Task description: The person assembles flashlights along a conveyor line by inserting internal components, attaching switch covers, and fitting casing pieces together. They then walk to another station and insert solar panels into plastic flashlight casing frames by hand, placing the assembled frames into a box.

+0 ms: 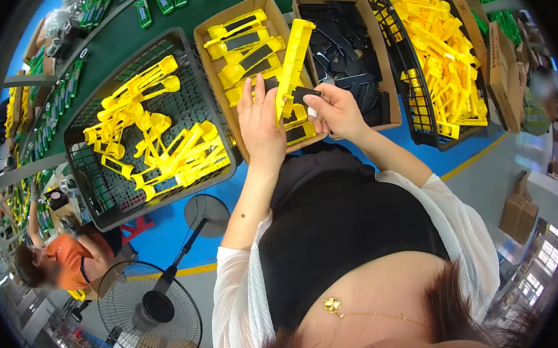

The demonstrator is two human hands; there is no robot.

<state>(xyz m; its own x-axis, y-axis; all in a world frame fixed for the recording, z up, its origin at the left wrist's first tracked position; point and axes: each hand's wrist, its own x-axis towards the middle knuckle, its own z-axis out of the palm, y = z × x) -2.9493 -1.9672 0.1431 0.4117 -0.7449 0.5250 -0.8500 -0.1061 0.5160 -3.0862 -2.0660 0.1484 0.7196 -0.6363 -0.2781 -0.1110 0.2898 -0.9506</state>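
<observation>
My left hand (262, 125) grips a long yellow plastic part (296, 59) near its lower end, two fingers pointing upward. The part stands tilted, its top leaning right. My right hand (338, 113) pinches a small flat black piece (304, 94) between thumb and fingers, against or just beside the yellow part; contact is unclear. Something white shows by the right fingertips, too small to name. Below both hands lies a cardboard box (202, 42) of yellow parts with dark inlays (247, 42). A second cardboard box (384, 57) with loose black pieces (340, 37) sits to its right.
A black crate (81, 188) with yellow parts stands left, another crate (422, 115) heaped with yellow parts right. Green devices (143, 12) line the green surface behind. A standing fan (157, 306) is lower left, near a person in orange (71, 259). Cartons (502, 77) stand far right.
</observation>
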